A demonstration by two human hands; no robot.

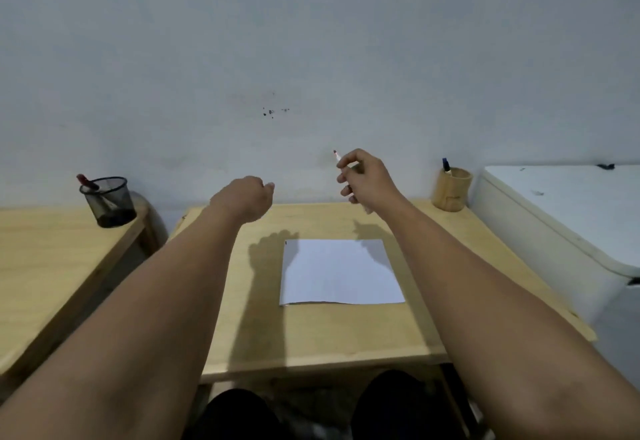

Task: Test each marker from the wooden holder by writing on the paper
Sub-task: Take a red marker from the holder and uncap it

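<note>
A white sheet of paper [341, 271] lies flat on the small wooden table [311, 335], with a tiny dark mark at its top left corner. My right hand [367, 180] is raised above the table's far edge and holds a white marker [337, 157] with its uncapped reddish tip pointing up and left. My left hand [247, 199] hovers closed in a fist to the left of it; whether it holds a cap is hidden. The wooden holder [451, 189] stands at the table's far right corner with a blue-capped marker [446, 166] in it.
A black mesh cup [109, 202] with a red marker [88, 181] stands on a second wooden table [52, 266] at the left. A white appliance [561, 218] sits to the right of the table. A pale wall runs close behind. My knees show below the table's front edge.
</note>
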